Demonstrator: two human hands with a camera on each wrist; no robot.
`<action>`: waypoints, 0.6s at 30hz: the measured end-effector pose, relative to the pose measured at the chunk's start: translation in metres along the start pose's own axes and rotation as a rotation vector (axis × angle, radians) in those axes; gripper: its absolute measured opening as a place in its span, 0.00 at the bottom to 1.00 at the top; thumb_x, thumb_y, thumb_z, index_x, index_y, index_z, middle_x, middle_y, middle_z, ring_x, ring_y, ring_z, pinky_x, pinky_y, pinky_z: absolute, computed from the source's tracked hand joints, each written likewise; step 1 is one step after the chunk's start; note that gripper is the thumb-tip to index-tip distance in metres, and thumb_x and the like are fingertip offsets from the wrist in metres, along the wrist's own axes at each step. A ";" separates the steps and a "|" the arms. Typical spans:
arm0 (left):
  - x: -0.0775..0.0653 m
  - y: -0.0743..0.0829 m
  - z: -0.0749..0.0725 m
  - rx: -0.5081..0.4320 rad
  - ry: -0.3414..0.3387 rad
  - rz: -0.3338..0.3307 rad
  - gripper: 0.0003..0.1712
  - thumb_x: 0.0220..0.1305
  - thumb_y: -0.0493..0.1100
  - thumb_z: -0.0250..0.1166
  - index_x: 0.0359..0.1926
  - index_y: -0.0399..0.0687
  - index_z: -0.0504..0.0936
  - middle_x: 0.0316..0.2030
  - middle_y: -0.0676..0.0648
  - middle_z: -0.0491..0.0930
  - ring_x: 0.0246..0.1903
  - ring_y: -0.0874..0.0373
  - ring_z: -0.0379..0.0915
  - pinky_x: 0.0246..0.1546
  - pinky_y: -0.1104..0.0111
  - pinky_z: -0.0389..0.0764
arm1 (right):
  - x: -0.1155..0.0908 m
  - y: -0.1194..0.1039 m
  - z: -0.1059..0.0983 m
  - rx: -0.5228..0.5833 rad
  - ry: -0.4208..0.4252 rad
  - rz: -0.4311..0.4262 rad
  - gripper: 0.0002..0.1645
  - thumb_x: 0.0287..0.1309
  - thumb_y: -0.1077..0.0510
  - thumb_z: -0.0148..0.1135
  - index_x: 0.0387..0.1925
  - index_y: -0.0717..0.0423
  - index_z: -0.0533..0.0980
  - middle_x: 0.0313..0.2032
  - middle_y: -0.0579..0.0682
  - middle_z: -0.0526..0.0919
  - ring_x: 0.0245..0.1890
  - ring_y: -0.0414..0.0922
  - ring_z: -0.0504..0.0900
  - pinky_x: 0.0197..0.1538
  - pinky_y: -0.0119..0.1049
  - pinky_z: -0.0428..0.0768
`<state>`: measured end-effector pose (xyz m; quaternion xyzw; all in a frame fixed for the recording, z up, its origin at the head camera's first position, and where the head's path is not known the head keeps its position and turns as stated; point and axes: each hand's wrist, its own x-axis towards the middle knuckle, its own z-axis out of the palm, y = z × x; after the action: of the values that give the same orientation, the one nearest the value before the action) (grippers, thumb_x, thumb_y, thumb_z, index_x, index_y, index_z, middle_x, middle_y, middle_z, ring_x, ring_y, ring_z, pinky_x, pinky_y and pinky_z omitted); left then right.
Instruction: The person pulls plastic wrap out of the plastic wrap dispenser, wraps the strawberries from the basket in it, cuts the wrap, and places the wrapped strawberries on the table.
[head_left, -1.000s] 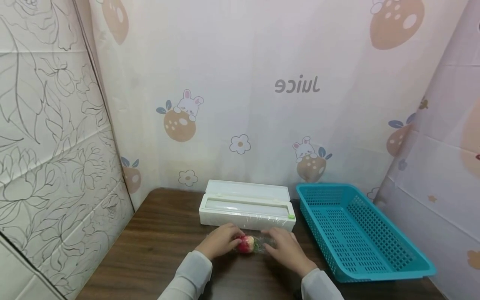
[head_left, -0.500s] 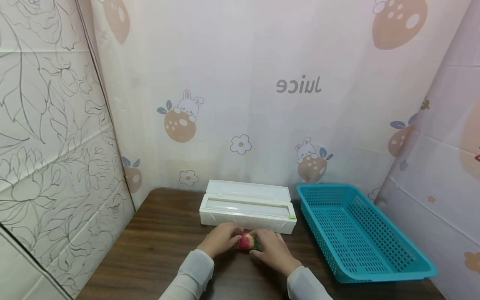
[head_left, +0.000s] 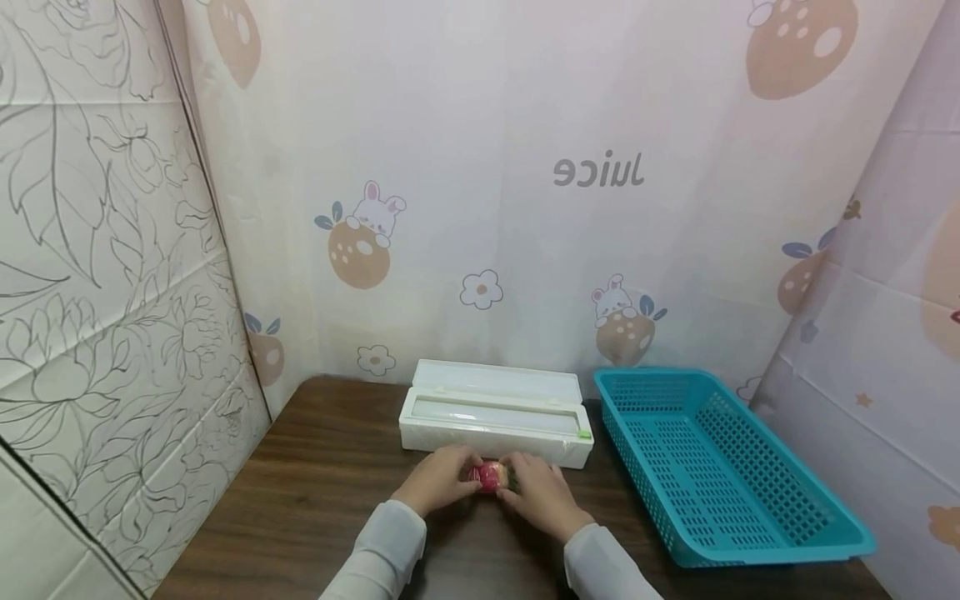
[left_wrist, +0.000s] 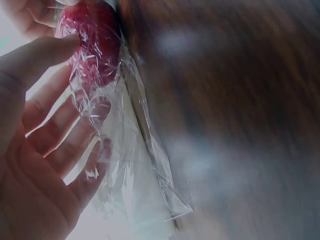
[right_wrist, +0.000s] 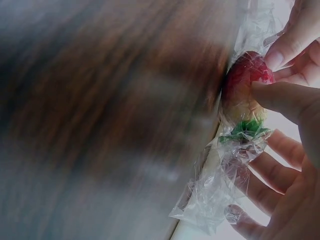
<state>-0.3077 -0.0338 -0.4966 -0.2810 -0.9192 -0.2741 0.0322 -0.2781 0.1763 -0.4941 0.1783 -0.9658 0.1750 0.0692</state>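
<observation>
A red strawberry (head_left: 491,477) with a pale shoulder and a green leafy top (right_wrist: 245,130) is wrapped in clear cling film (left_wrist: 125,150). It lies on its side between both hands, just in front of the white film dispenser (head_left: 495,437). My left hand (head_left: 441,479) holds its red tip end, thumb on the near side and fingers behind. My right hand (head_left: 542,496) holds the leafy end, its thumb pressed on the fruit. In both wrist views, crumpled loose film trails past the ends of the strawberry and drapes over the fingers.
The dispenser's lid (head_left: 495,381) is raised at the back, and a green slider (head_left: 584,434) sits at its right end. A blue plastic basket (head_left: 697,500) stands to the right on the brown wooden table (head_left: 300,500). Printed cloth walls enclose the table.
My right hand has moved left, from the loose film onto the leafy end of the strawberry. The left hand stays at the tip end. The strawberry has shifted slightly toward the dispenser.
</observation>
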 end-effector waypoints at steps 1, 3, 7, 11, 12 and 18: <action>0.000 0.000 0.000 0.008 0.005 -0.005 0.14 0.60 0.48 0.75 0.45 0.53 0.83 0.36 0.57 0.79 0.35 0.66 0.74 0.39 0.66 0.80 | 0.000 -0.001 0.000 0.007 0.002 0.001 0.24 0.55 0.49 0.75 0.50 0.51 0.76 0.46 0.50 0.83 0.47 0.52 0.80 0.47 0.54 0.75; -0.001 0.001 0.000 0.028 0.019 -0.010 0.14 0.60 0.48 0.75 0.45 0.53 0.84 0.39 0.56 0.79 0.38 0.64 0.75 0.43 0.65 0.81 | 0.001 -0.001 -0.001 0.015 0.003 0.002 0.24 0.55 0.50 0.75 0.50 0.52 0.76 0.46 0.51 0.82 0.47 0.52 0.80 0.47 0.54 0.75; -0.002 0.001 0.001 0.065 0.044 0.000 0.15 0.60 0.48 0.74 0.46 0.52 0.86 0.40 0.55 0.80 0.40 0.62 0.76 0.45 0.63 0.81 | 0.002 -0.001 0.001 0.013 0.002 0.006 0.25 0.54 0.50 0.76 0.51 0.52 0.76 0.47 0.51 0.82 0.48 0.53 0.80 0.47 0.54 0.75; -0.003 0.000 0.001 0.091 0.040 0.011 0.16 0.60 0.49 0.74 0.49 0.53 0.86 0.44 0.55 0.83 0.46 0.59 0.78 0.50 0.59 0.80 | 0.003 0.001 0.003 0.010 -0.003 0.011 0.26 0.55 0.49 0.75 0.52 0.52 0.76 0.48 0.51 0.82 0.49 0.53 0.80 0.47 0.54 0.75; -0.003 0.000 0.000 0.097 0.035 0.011 0.17 0.61 0.49 0.73 0.50 0.53 0.85 0.46 0.55 0.83 0.48 0.59 0.78 0.51 0.58 0.79 | 0.003 0.000 0.002 0.015 -0.005 0.013 0.26 0.55 0.49 0.75 0.52 0.52 0.76 0.48 0.51 0.82 0.49 0.53 0.79 0.47 0.54 0.75; -0.007 0.002 -0.003 0.074 -0.006 0.029 0.20 0.63 0.49 0.71 0.55 0.51 0.83 0.50 0.53 0.83 0.52 0.56 0.78 0.53 0.54 0.78 | 0.003 0.001 -0.001 0.038 -0.015 0.022 0.26 0.55 0.48 0.75 0.52 0.51 0.77 0.49 0.52 0.82 0.52 0.54 0.79 0.50 0.58 0.74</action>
<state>-0.3017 -0.0378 -0.4944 -0.2938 -0.9246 -0.2383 0.0436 -0.2808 0.1765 -0.4926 0.1701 -0.9647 0.1929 0.0568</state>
